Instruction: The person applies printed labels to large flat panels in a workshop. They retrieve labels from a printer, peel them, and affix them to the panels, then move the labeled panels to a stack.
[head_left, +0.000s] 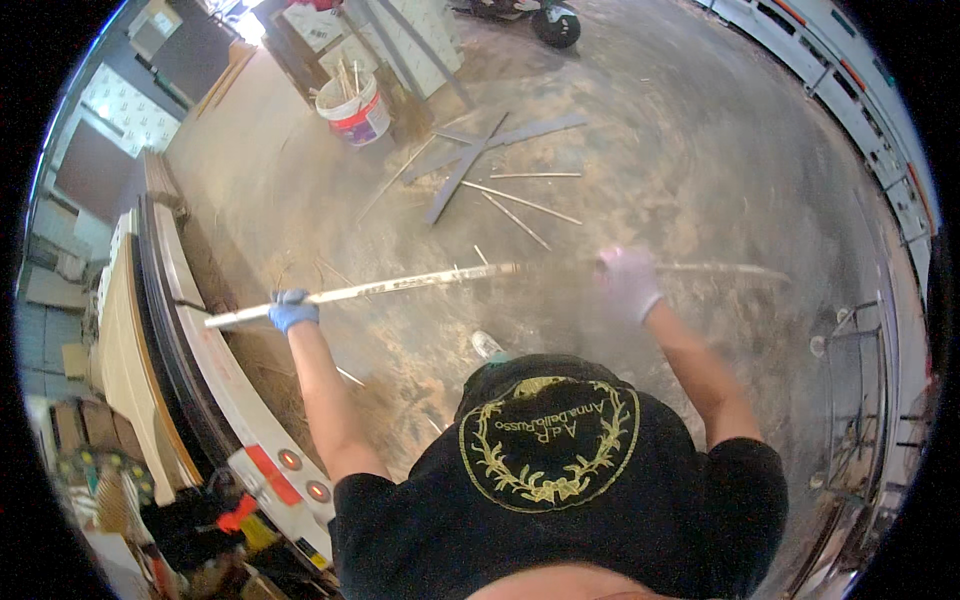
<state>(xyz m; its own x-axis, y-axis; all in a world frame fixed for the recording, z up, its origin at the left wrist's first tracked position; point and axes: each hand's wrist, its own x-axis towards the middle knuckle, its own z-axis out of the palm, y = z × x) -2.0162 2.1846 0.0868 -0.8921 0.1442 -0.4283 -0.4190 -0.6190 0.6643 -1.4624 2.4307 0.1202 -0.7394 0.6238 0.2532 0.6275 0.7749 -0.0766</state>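
Note:
A long, narrow whitish strip (420, 280), marked with darker patches, runs crosswise in front of me above the floor. Near its left end, my left hand (294, 312) in a blue glove has its fingers closed around it. My right hand (628, 284), in a pale pinkish glove, is closed on the strip right of its middle; motion blurs its fingers. The right part of the strip is smeared too. Beyond it, dark flat strips (467, 168) lie crossed on the floor with several thin sticks (522, 203) near them.
A white bucket (345, 122) holding sticks stands at the far left. A long white panel with round lights (290, 458) edges my left side, beside stacked boards (150, 360). A metal frame (850, 400) stands at right. A wheeled vehicle (556, 25) is at the back.

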